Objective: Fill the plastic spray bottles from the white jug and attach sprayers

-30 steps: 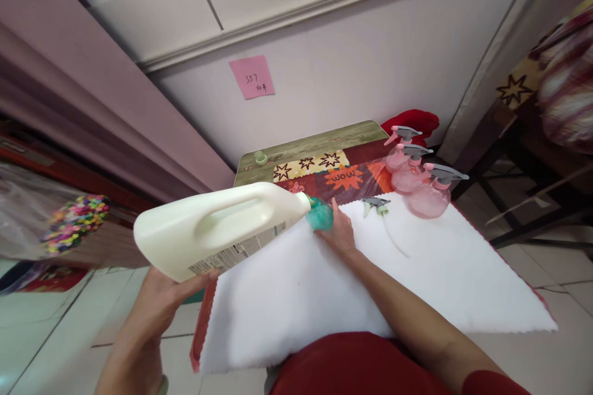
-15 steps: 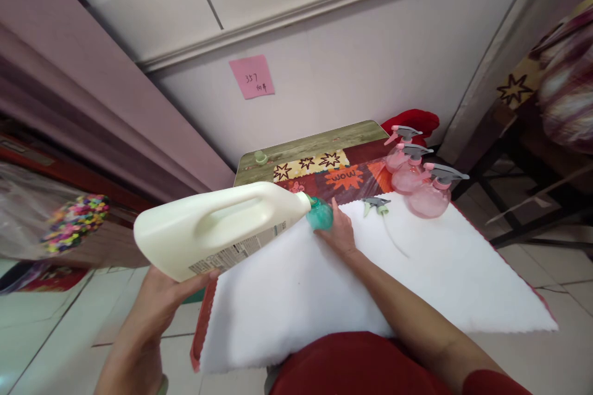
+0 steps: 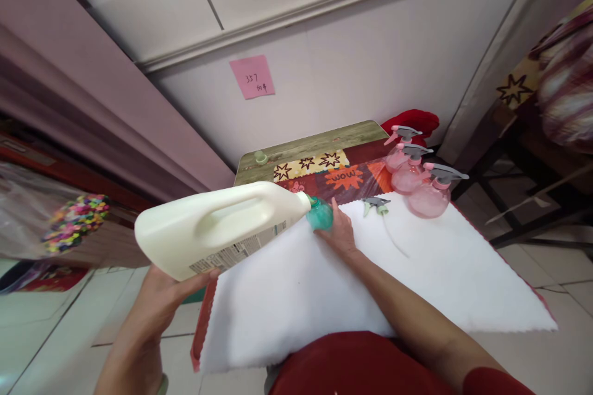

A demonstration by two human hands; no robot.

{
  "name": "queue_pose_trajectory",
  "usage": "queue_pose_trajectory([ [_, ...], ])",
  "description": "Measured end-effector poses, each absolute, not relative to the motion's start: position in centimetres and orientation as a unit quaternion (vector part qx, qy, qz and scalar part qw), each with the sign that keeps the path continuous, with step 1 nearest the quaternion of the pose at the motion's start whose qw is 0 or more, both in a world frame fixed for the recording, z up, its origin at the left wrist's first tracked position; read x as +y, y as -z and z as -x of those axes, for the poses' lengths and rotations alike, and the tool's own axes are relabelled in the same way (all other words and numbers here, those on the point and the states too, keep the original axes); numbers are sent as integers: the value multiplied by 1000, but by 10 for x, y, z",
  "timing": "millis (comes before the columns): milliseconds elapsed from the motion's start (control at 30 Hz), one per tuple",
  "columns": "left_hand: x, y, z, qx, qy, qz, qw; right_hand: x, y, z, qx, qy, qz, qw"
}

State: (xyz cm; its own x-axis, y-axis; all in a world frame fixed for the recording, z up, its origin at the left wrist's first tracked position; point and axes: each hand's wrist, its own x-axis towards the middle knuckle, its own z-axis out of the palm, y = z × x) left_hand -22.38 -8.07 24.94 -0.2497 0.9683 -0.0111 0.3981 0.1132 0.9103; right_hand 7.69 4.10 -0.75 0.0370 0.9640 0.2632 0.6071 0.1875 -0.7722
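My left hand [image 3: 171, 293] is closed under the base of a large pale-green jug [image 3: 222, 225] with a moulded handle. The jug lies tilted nearly level, its mouth at the neck of a small round green bottle [image 3: 319, 215]. Around the right side of that bottle my right hand [image 3: 340, 228] is closed, steadying it on the white cloth [image 3: 296, 302]. Whether liquid is flowing between them I cannot tell. To the right of my right hand lies a grey and green spray head [image 3: 377, 205] with a thin tube.
Three pink spray bottles [image 3: 428, 199] stand at the table's right side. A pale-green cap [image 3: 260, 158] sits on the bare wood at the back left. A pink note [image 3: 252, 77] is stuck on the wall behind. Dark stool legs [image 3: 519, 222] stand to the right.
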Motion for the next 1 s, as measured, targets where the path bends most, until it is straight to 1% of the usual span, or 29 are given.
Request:
queue_pose_trajectory([
  [567,-78,-249,223,675,-418,-517,321,41,9,-76,-663,-200,601,399],
  [1000,-79,-247,229,665,-414,-528,328,40,6,-77,-658,-214,602,398],
])
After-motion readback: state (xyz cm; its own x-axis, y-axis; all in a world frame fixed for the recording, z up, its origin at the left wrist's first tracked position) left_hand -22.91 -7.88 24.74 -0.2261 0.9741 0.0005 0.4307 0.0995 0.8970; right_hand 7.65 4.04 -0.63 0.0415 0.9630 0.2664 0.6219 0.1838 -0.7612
